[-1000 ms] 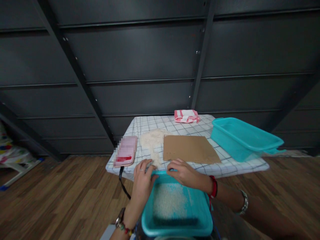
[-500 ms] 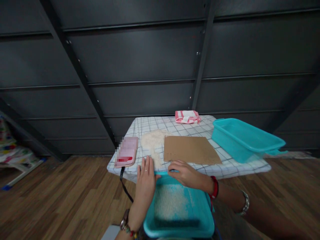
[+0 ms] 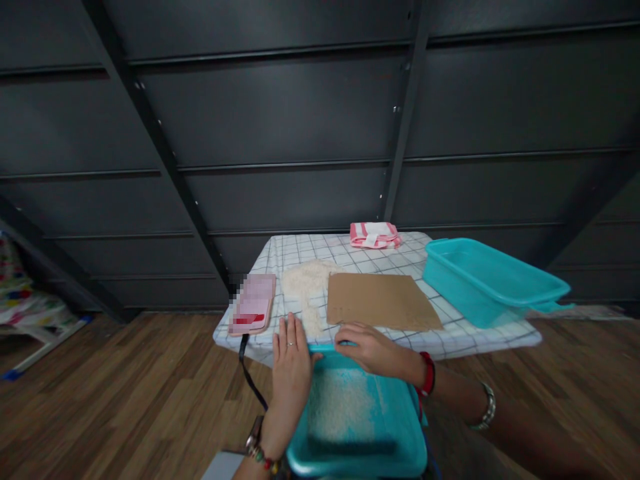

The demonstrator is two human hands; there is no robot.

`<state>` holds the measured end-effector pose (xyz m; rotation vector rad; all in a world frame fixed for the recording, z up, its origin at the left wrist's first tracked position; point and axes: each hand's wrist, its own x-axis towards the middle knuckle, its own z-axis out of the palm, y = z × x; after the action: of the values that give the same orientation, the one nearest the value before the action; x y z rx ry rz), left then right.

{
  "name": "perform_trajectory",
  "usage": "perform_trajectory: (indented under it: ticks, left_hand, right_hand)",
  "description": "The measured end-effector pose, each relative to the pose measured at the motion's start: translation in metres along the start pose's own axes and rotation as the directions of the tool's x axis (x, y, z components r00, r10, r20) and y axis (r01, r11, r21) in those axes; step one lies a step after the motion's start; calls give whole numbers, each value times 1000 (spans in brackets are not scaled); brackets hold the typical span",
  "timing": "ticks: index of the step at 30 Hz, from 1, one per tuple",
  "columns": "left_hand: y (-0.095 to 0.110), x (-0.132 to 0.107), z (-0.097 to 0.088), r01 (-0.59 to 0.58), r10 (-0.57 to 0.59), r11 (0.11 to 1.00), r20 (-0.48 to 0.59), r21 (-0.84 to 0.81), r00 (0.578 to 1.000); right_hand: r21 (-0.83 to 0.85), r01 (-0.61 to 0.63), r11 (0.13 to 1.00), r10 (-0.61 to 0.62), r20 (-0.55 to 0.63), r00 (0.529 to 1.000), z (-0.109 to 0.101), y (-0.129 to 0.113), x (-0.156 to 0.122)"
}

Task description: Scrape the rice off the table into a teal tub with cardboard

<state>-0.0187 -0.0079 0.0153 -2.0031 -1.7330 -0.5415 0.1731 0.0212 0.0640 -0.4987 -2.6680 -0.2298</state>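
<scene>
A teal plastic tub (image 3: 400, 453) sits close below me, against the near edge of a small table covered with a checked cloth (image 3: 450, 337). White rice (image 3: 340, 410) lies in the tub. More rice (image 3: 307, 287) is heaped on the cloth. My left hand (image 3: 290, 363) lies flat with fingers stretched out at the table edge, beside the rice heap and the tub's far rim. My right hand (image 3: 367, 347) rests curled on the tub's far rim, near a sheet of brown cardboard (image 3: 380, 300).
A pink phone case (image 3: 253, 303) with a black strap (image 3: 247, 377) lies at the table's left. A second teal tub (image 3: 487, 280) stands at the right edge. A pink striped cloth (image 3: 374, 233) lies at the back. Dark metal wall behind, wooden floor around.
My left hand's fingers have straightened from curled to flat and slid slightly toward the rice heap. The right hand has barely moved.
</scene>
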Motion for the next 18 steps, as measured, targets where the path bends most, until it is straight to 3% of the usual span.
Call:
perform_trajectory:
  ticks: [11,18]
  left_hand:
    - [5,2,-3,84,-85,996,90,16,992]
    - [8,4,-5,73,-77,996,94,46,993]
  right_hand:
    - [-68,13,998,-14,-8,1000,2,-2,3]
    - [-114,11,993,-9,14,1000,-3,-3,6]
